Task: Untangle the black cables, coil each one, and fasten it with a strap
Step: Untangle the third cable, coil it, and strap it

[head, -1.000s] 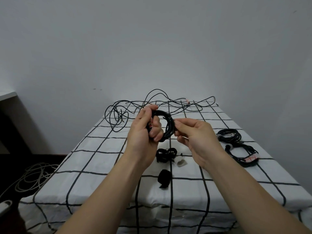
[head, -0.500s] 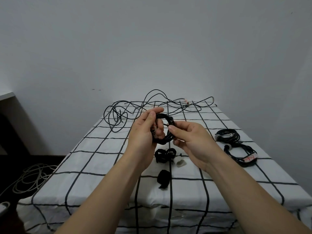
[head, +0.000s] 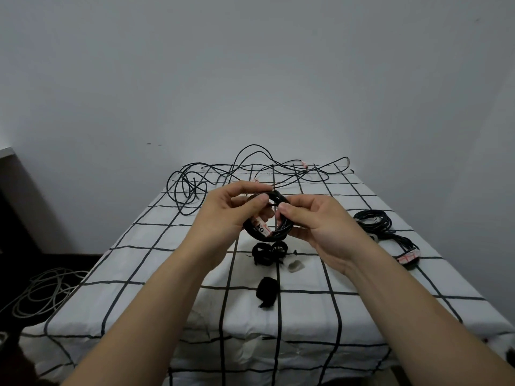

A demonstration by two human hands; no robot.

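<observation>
Now both my left hand (head: pixel 224 215) and right hand (head: pixel 316 222) pinch the coil (head: pixel 278 235). Loosen either, and it may spring apart.

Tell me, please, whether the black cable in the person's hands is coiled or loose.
Coiled: the cable forms a tight ring of loops, held by the left hand and right hand.

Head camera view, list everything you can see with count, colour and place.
coiled cable: one, black with white label, held above table centre
loose cables: tangle, black, table's far end
bundled cables: two, black, table's right side
straps: two clumps, black, table centre
small piece: one, whitish, beside the straps
tablecloth: one, white with black grid, over table
floor cable: one coil, pale, lower left
left hand: grips coiled cable
right hand: pinches coiled cable
</observation>
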